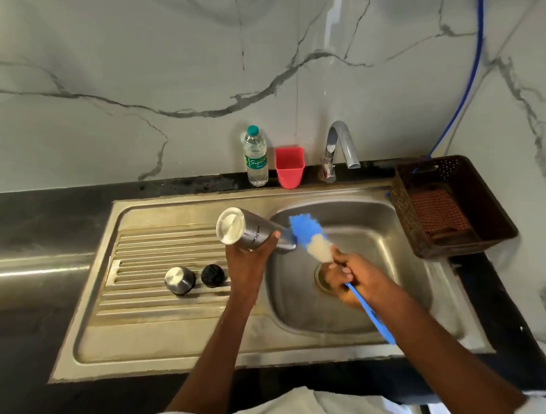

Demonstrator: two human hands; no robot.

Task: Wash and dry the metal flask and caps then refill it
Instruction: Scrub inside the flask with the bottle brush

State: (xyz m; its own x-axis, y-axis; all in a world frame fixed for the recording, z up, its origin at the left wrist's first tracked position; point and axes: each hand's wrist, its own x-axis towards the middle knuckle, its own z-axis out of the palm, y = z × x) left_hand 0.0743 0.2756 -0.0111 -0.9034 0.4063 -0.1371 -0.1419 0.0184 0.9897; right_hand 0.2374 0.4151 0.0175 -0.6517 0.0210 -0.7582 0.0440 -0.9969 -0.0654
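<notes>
My left hand (pixel 248 261) grips the metal flask (pixel 247 229), held on its side with its base toward the left and its mouth over the sink basin (pixel 378 242). My right hand (pixel 348 275) holds the blue handle of a bottle brush (pixel 311 235); its blue and white bristle head sits right at the flask's mouth. On the ribbed drainboard (pixel 159 244) stand a steel cap (pixel 179 280) and a black inner cap (pixel 212 275), side by side to the left of my left hand.
A plastic water bottle (pixel 256 157) and a red cup (pixel 290 167) stand behind the sink, next to the tap (pixel 341 146). A brown perforated basket (pixel 448 204) sits on the dark counter at right. A blue hose (pixel 467 76) runs down the marble wall.
</notes>
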